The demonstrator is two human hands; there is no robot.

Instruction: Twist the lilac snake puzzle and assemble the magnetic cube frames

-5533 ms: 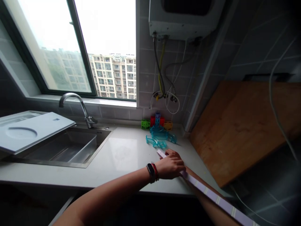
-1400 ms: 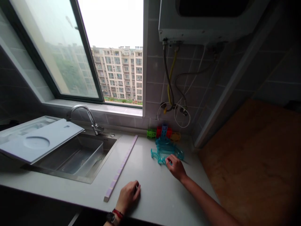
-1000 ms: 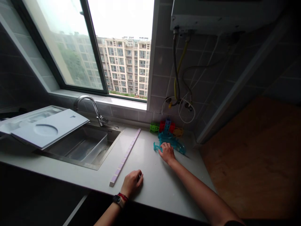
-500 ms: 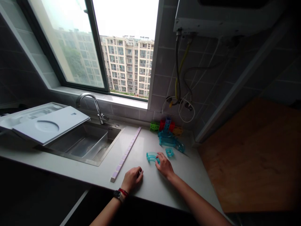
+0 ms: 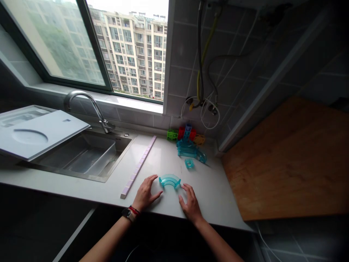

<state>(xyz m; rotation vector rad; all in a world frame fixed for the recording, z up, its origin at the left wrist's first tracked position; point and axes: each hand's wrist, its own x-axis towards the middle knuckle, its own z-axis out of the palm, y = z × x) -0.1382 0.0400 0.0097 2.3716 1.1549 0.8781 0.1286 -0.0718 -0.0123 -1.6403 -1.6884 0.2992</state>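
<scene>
Both hands lie open on the bench at lower centre of the frame, fingers spread, gripping nothing. The left hand (image 5: 145, 193) and right hand (image 5: 189, 203) flank a curved teal track piece (image 5: 169, 180); whether the fingertips touch it I cannot tell. Above it lies a small teal piece (image 5: 189, 163), then a teal pile (image 5: 189, 151) and coloured blocks (image 5: 185, 133). A lilac strip (image 5: 139, 166) runs left of the hands, beside the sink (image 5: 79, 154).

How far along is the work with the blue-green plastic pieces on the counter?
Done: one curved piece and a small piece lie apart from the pile. In hand: the left hand and right hand rest open on either side of the curved piece, holding nothing. Remaining: the pile and the coloured blocks sit untouched by the wall.
</scene>
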